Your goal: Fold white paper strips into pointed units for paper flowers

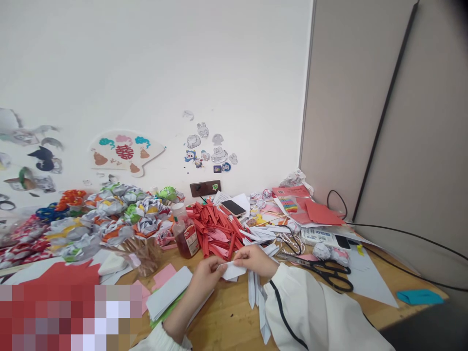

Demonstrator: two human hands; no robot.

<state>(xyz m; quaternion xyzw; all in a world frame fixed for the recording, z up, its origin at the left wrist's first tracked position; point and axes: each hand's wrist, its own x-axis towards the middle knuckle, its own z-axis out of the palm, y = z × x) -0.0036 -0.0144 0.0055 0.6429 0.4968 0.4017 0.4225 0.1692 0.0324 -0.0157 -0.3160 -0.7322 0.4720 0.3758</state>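
The left hand point(205, 278) and the right hand point(258, 262) are close together, thumbs and fingers pinching opposite ends of a small piece of white paper point(233, 272) between them, over the near edge of a heap of red folded strips point(215, 226). White folded strips point(260, 300) lie on the wooden table point(228, 324) beside the right wrist, partly hidden by the sleeve. By the left forearm lies a stack of white sheets point(168, 295) on top of green paper point(157, 317), with pink paper point(164, 275) just behind. Left of the red heap stands a bottle point(185, 239) of reddish liquid, and farther left a bundle of brown sticks point(148, 256). To the right of the right hand rest black-handled scissors point(331, 274), near a string of beads point(292, 241). A phone point(233, 208) lies behind the red heap, and red sheets point(323, 212) lie at the back right. A blue-green packet point(419, 297) sits near the table's right edge. Many crumpled, coloured paper bundles point(113, 207) fill the back left. On the white wall point(234, 58) behind are a fan-shaped board point(126, 152) and small cartoon cut-outs point(219, 154).
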